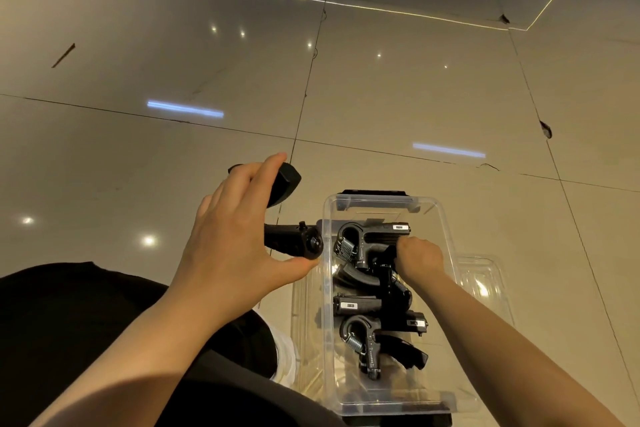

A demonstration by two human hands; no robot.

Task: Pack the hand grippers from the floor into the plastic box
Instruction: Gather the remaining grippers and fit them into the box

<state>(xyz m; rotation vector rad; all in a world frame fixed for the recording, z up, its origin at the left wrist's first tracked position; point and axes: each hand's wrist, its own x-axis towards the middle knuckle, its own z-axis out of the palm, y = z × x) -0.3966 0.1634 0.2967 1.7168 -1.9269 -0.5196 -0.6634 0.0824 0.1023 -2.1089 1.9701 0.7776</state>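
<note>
Left hand (235, 236) gripping hand gripper (294, 241), long axis crosswise, just left of plastic box (446, 225); right hand (420, 258) inside, clasping a packed gripper (384, 274).

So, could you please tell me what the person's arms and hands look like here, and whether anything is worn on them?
Both arms are bare as far as the frame shows: no sleeves, gloves or watch visible. The left hand shows no rings or markings, with short nails. The right hand looks equally unadorned, though its fingers are mostly hidden inside the box.
</note>
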